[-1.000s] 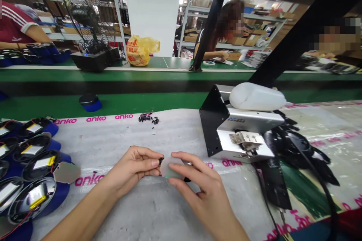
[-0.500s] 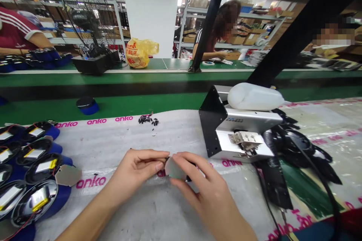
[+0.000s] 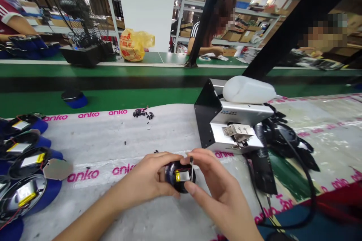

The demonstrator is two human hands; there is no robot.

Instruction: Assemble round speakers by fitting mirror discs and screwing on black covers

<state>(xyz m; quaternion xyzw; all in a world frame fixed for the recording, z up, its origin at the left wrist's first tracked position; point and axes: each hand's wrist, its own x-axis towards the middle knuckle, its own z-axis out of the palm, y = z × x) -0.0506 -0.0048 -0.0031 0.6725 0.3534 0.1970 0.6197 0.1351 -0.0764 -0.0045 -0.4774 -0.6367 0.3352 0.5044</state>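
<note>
My left hand (image 3: 154, 176) is wrapped round a small round blue-and-black housing (image 3: 170, 175). Its open side is turned up towards me, showing a silver battery (image 3: 184, 176) with yellow tape inside. On the right of the housing, my right hand (image 3: 219, 190) pinches a thin flat plate (image 3: 192, 169), seen edge-on between thumb and fingers. The plate stands upright at the housing's mouth; I cannot tell whether they touch. Several similar open housings (image 3: 42, 195) with batteries are grouped at the left, one with a hexagonal plate (image 3: 58, 169) at its side.
Small black pieces (image 3: 143, 113) lie on the plastic-covered bench. Right of centre stands a metal machine (image 3: 230, 116) with a white bottle (image 3: 247, 89) on top. A black cable (image 3: 309, 180) curves at the right. Beyond, co-workers sit near a yellow bag (image 3: 132, 47).
The housing, mostly hidden before, now shows its open side and battery. The plate has turned from nearly face-on to edge-on. My left fingers have moved round the housing. The view has shifted slightly.
</note>
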